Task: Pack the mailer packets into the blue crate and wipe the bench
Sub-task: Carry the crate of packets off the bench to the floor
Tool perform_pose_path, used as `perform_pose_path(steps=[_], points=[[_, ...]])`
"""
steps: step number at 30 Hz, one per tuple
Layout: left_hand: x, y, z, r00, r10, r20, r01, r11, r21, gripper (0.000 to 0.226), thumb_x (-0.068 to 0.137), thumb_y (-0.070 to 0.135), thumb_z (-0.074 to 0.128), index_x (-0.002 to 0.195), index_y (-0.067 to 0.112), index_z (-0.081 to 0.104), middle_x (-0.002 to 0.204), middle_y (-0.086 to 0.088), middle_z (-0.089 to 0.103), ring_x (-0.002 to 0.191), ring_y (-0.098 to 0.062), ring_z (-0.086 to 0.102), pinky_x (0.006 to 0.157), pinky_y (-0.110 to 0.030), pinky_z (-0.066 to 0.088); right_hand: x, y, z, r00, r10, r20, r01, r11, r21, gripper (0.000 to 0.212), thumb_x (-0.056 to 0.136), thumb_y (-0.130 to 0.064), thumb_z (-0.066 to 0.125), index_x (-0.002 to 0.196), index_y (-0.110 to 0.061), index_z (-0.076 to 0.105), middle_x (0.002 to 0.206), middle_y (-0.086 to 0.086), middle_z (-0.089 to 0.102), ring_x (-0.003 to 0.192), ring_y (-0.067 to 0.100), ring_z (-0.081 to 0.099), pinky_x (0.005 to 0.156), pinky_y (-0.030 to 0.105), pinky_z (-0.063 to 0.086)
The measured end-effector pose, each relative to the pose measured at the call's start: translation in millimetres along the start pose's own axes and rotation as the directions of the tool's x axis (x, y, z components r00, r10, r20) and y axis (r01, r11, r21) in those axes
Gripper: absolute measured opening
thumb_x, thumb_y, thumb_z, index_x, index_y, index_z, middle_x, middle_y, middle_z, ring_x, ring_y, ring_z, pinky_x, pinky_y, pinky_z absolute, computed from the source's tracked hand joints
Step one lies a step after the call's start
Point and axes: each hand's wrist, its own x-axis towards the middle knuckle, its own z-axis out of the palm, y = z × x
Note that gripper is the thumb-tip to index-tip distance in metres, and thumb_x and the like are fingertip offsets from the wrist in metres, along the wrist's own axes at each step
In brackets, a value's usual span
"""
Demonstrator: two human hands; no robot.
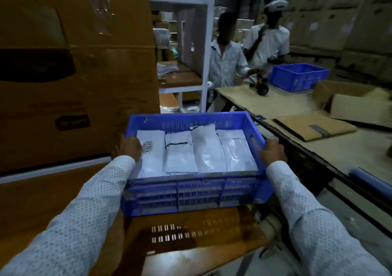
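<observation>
Over a brown wooden surface (212,231), low in the view, a blue crate (195,193) is hanging in the air, its slotted wall throwing a pattern of light bars onto the wood beneath. The left hand (129,148) is gripping the crate's left rim with curled fingers, and the right hand (272,150) is gripping the right rim the same way; both sleeves are pale and dotted. Inside the crate, four white mailer packets (195,150) are lying side by side, filling the floor of it; the leftmost is showing a printed code label.

To the right, a long pale bench (275,104) is running away into the room, carrying a flattened brown mailer (314,126), an open cardboard box (356,104), a second blue crate (299,76) and a dark object too blurred to name. Two people in light shirts are standing at its far end. On the left, large cardboard cartons (78,74) are stacked against a white metal shelf frame (209,42). More cartons (339,17) are lining the dim far wall.
</observation>
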Motion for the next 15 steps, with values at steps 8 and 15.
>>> perform_pose_path(steps=[8, 15], points=[[-19.1, 73.3, 26.7, 0.924, 0.373, 0.087, -0.362, 0.925, -0.115, 0.032, 0.081, -0.002, 0.060, 0.071, 0.027, 0.063, 0.126, -0.023, 0.039, 0.104, -0.049, 0.055, 0.098, -0.050, 0.045, -57.7, 68.5, -71.0, 0.945, 0.256, -0.203, -0.250, 0.967, 0.056, 0.028, 0.082, -0.012, 0.058, 0.110, -0.009, 0.063, 0.121, 0.024, 0.060, 0.111, 0.042, 0.059, 0.094, 0.046, 0.050], [-73.7, 146.7, 54.3, 0.792, 0.583, 0.183, -0.569, 0.813, -0.125, 0.026, 0.085, 0.004, 0.060, 0.081, 0.028, 0.068, 0.132, -0.015, 0.036, 0.105, -0.043, 0.060, 0.095, -0.047, 0.048, -137.3, 131.2, -137.3, 0.817, 0.427, -0.388, -0.433, 0.898, 0.078, 0.024, 0.083, -0.013, 0.057, 0.105, -0.007, 0.065, 0.115, 0.024, 0.063, 0.110, 0.042, 0.059, 0.091, 0.046, 0.051]])
